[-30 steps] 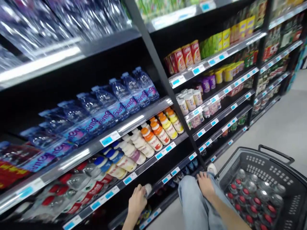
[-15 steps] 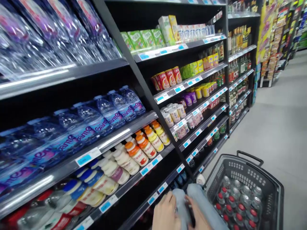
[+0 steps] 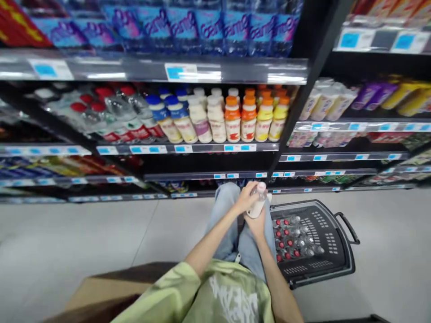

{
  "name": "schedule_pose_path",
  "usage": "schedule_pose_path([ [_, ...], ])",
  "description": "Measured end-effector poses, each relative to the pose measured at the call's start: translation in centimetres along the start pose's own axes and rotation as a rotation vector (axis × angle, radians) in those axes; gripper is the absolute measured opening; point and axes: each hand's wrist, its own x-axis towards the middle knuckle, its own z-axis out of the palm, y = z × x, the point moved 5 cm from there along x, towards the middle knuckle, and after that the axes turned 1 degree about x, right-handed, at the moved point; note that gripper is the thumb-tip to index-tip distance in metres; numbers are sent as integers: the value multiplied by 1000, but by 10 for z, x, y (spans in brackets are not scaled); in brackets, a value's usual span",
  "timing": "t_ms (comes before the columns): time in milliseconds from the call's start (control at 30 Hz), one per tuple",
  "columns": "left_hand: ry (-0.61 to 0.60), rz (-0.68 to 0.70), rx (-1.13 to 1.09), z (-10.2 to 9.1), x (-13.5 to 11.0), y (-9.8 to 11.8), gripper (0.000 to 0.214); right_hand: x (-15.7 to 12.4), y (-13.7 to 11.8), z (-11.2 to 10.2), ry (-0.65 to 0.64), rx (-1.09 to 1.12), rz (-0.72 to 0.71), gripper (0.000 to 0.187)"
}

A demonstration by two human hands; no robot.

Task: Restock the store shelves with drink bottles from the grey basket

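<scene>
Between my knees I hold a small bottle with a pale pinkish cap, a clear upper part and a white lower part. My left hand wraps its upper side below the cap. Lower down, my right hand closes around the base. The bottle leans slightly, cap away from me. To my right a dark grey shopping basket contains several clear bottles, many with red caps.
In front stands a black shelf unit with price tags. It bears blue-labelled water bottles, red-capped bottles and drinks with orange caps. Behind my left side is a cardboard box. Grey floor lies below.
My view has turned left and down to face the shelf squarely. The bottle now shows plainly in both hands; half a second ago the hands were blurred over a dark shape at my knees.
</scene>
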Motion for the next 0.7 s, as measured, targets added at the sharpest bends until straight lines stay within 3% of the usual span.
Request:
schedule_pose_path([
  [67, 38, -172, -367, -11, 12, -35, 30, -1, 6, 1, -16, -72, 69, 76],
  [133, 153, -280, -601, -27, 17, -67, 33, -4, 7, 5, -96, -173, 100, 73],
  [267, 395, -363, -767, -57, 6, -111, 32, -10, 0, 21, -353, -426, 59, 58],
  [367, 434, -373, -767, -62, -1, -125, 29, -12, -3, 28, -439, -554, 23, 49],
  [700, 435, -342, -746, -48, 5, -146, 37, -10, 5, 22, -417, -589, -15, 45],
])
